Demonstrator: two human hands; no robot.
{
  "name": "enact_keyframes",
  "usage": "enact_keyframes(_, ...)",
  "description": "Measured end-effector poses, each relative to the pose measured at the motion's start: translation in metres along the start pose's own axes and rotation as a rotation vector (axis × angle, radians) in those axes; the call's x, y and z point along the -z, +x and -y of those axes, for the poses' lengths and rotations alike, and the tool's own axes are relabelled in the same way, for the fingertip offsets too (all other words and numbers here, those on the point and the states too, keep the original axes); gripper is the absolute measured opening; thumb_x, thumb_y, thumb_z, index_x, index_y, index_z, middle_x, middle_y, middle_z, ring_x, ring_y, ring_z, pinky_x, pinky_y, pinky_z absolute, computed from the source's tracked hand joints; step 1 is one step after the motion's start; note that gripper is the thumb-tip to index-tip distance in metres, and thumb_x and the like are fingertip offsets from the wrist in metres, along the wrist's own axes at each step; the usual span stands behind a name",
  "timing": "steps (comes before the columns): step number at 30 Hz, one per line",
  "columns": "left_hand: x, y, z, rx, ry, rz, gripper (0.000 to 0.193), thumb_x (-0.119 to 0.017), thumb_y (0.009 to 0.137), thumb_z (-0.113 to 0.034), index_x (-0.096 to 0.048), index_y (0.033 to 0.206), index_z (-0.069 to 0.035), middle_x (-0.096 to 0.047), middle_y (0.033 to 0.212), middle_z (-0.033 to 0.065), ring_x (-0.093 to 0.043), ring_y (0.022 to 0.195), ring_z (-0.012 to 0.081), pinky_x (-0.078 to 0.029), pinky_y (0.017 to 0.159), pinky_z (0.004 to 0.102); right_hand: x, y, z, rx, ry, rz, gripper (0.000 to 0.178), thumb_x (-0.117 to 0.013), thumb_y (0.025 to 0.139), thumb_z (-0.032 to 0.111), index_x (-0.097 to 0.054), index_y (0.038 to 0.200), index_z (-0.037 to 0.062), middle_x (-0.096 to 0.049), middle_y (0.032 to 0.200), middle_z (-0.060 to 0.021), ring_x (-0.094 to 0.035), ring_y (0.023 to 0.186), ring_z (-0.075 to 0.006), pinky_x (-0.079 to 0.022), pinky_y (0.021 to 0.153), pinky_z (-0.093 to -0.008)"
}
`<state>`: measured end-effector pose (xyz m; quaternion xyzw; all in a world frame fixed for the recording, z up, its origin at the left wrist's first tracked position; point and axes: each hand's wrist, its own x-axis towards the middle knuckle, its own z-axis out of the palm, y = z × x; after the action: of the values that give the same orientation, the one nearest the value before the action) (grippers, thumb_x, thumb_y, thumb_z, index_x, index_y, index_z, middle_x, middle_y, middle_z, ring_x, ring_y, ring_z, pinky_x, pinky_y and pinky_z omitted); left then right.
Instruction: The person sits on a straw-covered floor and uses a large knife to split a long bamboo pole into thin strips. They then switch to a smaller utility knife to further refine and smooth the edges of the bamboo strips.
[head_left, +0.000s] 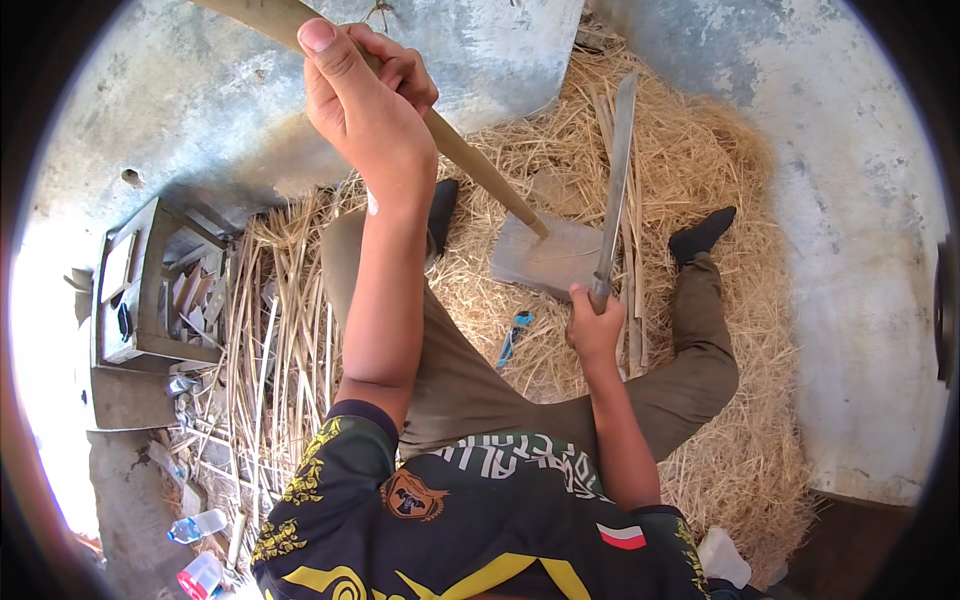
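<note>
My left hand [375, 120], raised at the upper left, is closed around a long tan pole [480, 175] that looks like bamboo. The pole slants down to the right, its lower end meeting a flat grey block [520, 262] on the straw. In my right hand [597, 330] is the handle of a machete [618, 170]. Its long blade points up and away, just right of the block and apart from the pole. A small blue cutter-like tool [515, 338] lies on the straw between my legs.
Straw shavings [730, 350] cover the floor around my outstretched legs. Long split strips [285, 320] lie to the left, beside a wooden frame cabinet [150, 290] with scraps inside. A plastic bottle [198, 526] lies at the lower left. Weathered walls [860, 250] close in the sides.
</note>
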<state>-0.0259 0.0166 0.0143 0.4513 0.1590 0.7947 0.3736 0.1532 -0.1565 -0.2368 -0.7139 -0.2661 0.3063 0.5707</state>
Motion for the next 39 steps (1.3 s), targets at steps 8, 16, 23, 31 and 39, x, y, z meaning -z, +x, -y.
enact_keyframes(8, -0.005, -0.004, -0.004, 0.018, 0.000, 0.019, 0.064, -0.049, 0.100, -0.070, -0.045, 0.092, -0.007, -0.038, 0.065, 0.0005, -0.029, 0.049, 0.0097, -0.023, 0.044, 0.0264, 0.015, -0.002, -0.029, 0.055, -0.468, 0.199, 0.029, -0.073, 0.088, 0.021, -0.062, 0.071, -0.0002, -0.056, 0.057, -0.0025, -0.053, 0.050, -0.0111, -0.039, 0.049, -0.0319)
enact_keyframes(16, -0.008, -0.005, -0.003, 0.026, -0.010, 0.038, 0.065, -0.049, 0.100, -0.070, -0.043, 0.092, -0.007, -0.038, 0.065, 0.0006, -0.027, 0.049, 0.0105, -0.022, 0.045, 0.0276, 0.001, -0.013, 0.026, 0.189, -0.106, 0.075, 0.032, -0.070, 0.085, 0.024, -0.063, 0.076, -0.0056, -0.061, 0.061, -0.0132, -0.054, 0.057, -0.0218, -0.047, 0.062, -0.0401)
enact_keyframes(23, -0.007, 0.001, -0.003, 0.053, -0.022, -0.013, 0.065, -0.046, 0.100, -0.072, -0.042, 0.090, -0.007, -0.033, 0.063, -0.0003, -0.024, 0.049, 0.0100, -0.021, 0.045, 0.0275, 0.017, 0.017, -0.082, -0.264, -0.484, 0.043, 0.036, -0.071, 0.082, 0.027, -0.063, 0.076, -0.0079, -0.062, 0.063, -0.0160, -0.056, 0.060, -0.0308, -0.047, 0.065, -0.0450)
enact_keyframes(31, 0.019, 0.015, 0.000, 0.230, -0.196, 0.257, 0.066, -0.039, 0.097, -0.080, -0.038, 0.081, -0.016, -0.021, 0.059, -0.0046, -0.015, 0.049, 0.0094, -0.014, 0.048, 0.0293, 0.008, 0.005, -0.006, -0.055, 0.012, 0.025, 0.033, -0.072, 0.086, 0.023, -0.060, 0.069, -0.0031, -0.059, 0.060, -0.0069, -0.049, 0.057, -0.0122, -0.044, 0.058, -0.0368)
enact_keyframes(39, 0.019, 0.012, -0.003, 0.251, -0.196, 0.232, 0.067, -0.039, 0.096, -0.081, -0.038, 0.081, -0.015, -0.023, 0.058, -0.0041, -0.015, 0.048, 0.0101, -0.014, 0.046, 0.0300, 0.006, -0.001, -0.021, -0.017, -0.541, 0.204, 0.023, -0.069, 0.086, 0.016, -0.063, 0.073, -0.0013, -0.060, 0.058, -0.0048, -0.057, 0.053, -0.0197, -0.046, 0.054, -0.0342)
